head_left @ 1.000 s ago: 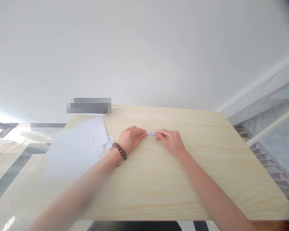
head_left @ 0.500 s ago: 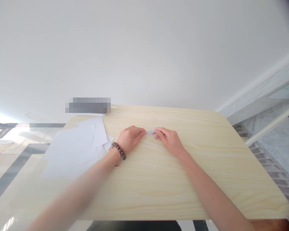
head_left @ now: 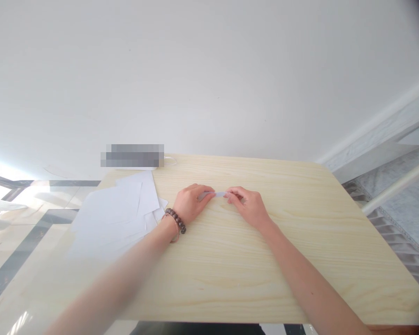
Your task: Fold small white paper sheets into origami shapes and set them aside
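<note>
A narrow strip of white paper [head_left: 220,194] is stretched between my two hands, just over the middle of the wooden table. My left hand [head_left: 192,201] pinches its left end between thumb and fingers; a beaded bracelet circles that wrist. On the other side, my right hand [head_left: 248,204] pinches the right end, with its fingers curled in. Part of the strip is hidden behind the fingertips, so whether it is folded is hard to make out.
Several loose white paper sheets [head_left: 108,214] overlap on the left of the table [head_left: 230,279]. A blurred-out object [head_left: 132,157] with a white cord [head_left: 171,160] sits at the back left. Behind the table rises a white wall [head_left: 209,83].
Both hands keep their pinch on the paper strip, which now looks narrower and flatter. The whole view has shifted slightly.
</note>
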A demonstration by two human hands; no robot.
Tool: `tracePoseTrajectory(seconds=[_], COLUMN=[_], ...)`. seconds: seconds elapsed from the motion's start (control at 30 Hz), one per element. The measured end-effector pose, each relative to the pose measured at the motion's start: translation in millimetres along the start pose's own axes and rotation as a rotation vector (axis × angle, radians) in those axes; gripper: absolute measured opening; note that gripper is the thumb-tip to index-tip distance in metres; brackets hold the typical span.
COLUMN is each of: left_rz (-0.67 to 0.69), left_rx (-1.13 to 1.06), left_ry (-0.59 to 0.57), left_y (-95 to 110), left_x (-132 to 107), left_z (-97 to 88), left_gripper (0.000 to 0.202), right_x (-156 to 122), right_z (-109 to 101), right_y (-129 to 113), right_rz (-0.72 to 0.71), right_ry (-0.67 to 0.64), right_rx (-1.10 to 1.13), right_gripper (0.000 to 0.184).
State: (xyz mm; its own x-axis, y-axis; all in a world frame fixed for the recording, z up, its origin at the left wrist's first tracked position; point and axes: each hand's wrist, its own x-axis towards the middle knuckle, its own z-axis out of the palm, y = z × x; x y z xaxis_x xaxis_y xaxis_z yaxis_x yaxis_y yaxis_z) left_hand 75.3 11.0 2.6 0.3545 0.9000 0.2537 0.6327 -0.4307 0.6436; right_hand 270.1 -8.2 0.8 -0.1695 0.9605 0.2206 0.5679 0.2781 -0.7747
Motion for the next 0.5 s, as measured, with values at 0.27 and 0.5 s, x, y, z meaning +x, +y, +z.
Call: tracePoseTrajectory(seconds=[0.27, 0.5], left_rz=[-0.050, -0.049], left_rx=[0.017, 0.019], left_ry=[0.058, 0.061], left_y=[0.2, 1.3], left_x=[-0.1, -1.1], left_z=[-0.3, -1.4], left_gripper=[0.020, 0.020], right_x=[1.7, 1.3], right_z=[-0.6, -2.4], right_y=[9.0, 6.7], right_rz=[0.045, 0.004], right_ry=[0.064, 0.037], right_rx=[0.033, 0.003], right_gripper=[0.025, 0.023])
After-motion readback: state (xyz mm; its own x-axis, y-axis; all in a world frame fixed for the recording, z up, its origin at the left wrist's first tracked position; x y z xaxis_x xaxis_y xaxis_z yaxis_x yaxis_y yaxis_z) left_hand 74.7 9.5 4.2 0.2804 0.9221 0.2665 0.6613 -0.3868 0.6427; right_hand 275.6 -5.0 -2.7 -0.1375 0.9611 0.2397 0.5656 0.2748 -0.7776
